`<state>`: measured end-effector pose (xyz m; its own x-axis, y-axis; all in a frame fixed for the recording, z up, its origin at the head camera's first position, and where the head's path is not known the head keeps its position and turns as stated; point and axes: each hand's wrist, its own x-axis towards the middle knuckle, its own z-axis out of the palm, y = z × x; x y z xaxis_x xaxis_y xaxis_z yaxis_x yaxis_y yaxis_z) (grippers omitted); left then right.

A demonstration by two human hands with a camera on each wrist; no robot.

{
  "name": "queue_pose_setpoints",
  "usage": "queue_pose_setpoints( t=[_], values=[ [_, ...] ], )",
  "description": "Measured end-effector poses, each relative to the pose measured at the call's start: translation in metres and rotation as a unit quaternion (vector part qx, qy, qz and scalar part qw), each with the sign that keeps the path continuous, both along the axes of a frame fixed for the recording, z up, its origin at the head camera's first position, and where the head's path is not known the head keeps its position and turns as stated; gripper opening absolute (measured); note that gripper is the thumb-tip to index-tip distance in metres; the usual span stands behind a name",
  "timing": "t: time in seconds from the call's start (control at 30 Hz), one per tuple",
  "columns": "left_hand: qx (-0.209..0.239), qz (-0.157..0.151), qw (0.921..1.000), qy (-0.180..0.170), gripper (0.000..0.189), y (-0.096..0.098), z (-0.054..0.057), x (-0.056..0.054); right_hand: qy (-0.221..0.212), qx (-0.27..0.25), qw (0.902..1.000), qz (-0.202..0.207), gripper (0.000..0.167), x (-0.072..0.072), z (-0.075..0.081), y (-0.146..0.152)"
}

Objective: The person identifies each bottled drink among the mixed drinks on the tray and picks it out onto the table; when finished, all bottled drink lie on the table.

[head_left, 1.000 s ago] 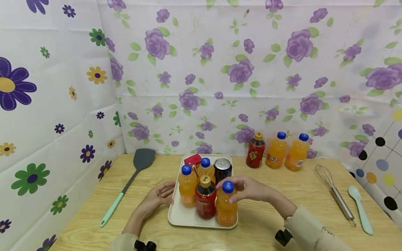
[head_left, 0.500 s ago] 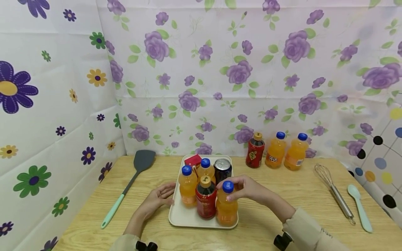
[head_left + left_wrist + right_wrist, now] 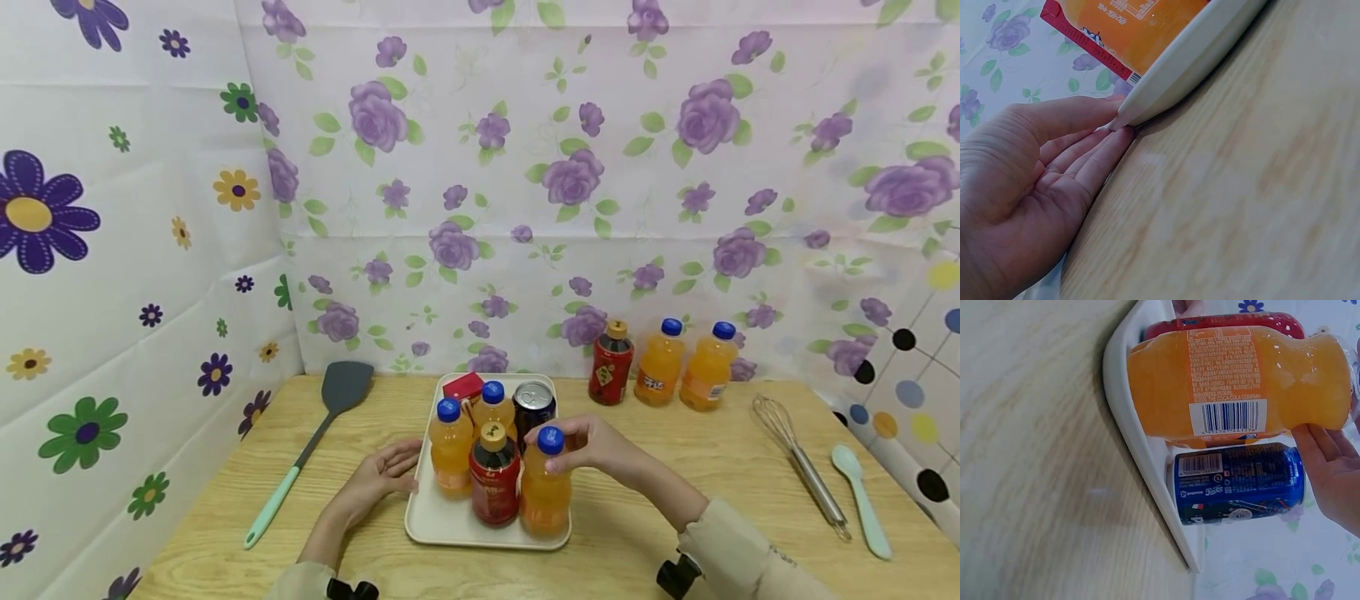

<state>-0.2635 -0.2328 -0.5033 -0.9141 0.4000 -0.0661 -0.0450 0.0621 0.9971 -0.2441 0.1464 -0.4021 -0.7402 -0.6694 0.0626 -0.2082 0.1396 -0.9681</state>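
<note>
Just now: orange bottle (image 3: 546, 497) shifted slightly farther, lift or slide unclear, at near-right corner of tray (image 3: 442, 528) | neck pinched by thumb and fingers of right hand (image 3: 588, 447), not yet released | left rim held by left hand (image 3: 377, 481) | blue can (image 3: 535, 398) seen beyond

1. We see a wooden table (image 3: 615, 550) with a pale, light-brown grain, its far edge meeting a flowered cloth.
2. On its left side we find a spatula (image 3: 312, 440), dark blade toward the far edge, mint handle slanting near.
3. Around the middle we see a cream tray (image 3: 442, 525) with rounded corners, lying flat.
4. Far and right of it, we note a red-labelled bottle (image 3: 612, 371) and two orange-drink bottles (image 3: 660, 367), all upright in a row.
5. At right we have a metal whisk (image 3: 806, 468), then a mint spoon (image 3: 862, 502) just beside it.
</note>
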Motion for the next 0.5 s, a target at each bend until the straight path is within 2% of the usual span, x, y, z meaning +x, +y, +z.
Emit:
queue_pose_setpoints(
  t=[0.13, 0.37, 0.5],
  values=[
    [0.001, -0.001, 1.0, 0.001, 0.075, 0.001, -0.001, 0.0, 0.025, -0.004, 0.9993, -0.028, 0.043, -0.001, 0.004, 0.007],
    [0.002, -0.004, 1.0, 0.004, 0.075, 0.001, -0.002, -0.002, 0.04, -0.027, 0.996, -0.075, 0.038, -0.007, 0.014, 0.027],
    [0.003, 0.0, 1.0, 0.004, 0.074, -0.001, -0.003, -0.001, 0.069, -0.019, 0.9923, -0.101, 0.036, -0.009, 0.018, 0.045]
  ],
)
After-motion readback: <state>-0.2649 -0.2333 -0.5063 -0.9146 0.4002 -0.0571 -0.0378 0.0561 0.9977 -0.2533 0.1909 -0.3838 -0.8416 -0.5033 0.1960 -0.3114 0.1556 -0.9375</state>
